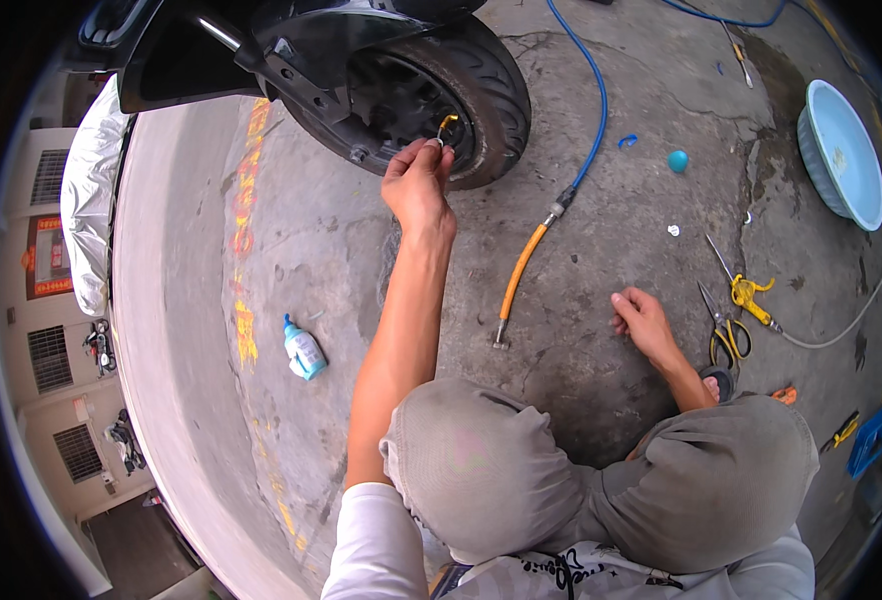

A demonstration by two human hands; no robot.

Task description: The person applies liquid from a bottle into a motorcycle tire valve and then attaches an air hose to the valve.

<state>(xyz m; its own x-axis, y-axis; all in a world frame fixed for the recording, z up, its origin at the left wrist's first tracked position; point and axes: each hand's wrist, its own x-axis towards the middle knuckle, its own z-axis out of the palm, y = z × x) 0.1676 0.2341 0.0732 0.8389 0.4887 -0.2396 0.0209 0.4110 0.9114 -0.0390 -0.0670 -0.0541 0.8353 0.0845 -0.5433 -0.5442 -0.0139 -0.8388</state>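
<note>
Gold-coloured bent stem [448, 123] seen in front of wheel [496, 90], lower end apparently pinched by left hand [419, 190]. Judged light, stiff, maybe slippery; best gripped by fingertips near its end. Right hand [644, 325] fingers loosely curled; whether anything is pinched can't be told.

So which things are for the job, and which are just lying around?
Probably for the job:
the black wheel
the small golden piece by the left hand
perhaps the blue hose with the orange end

Seemingly just lying about:
the squeeze bottle
the scissors
the round teal thing
</note>
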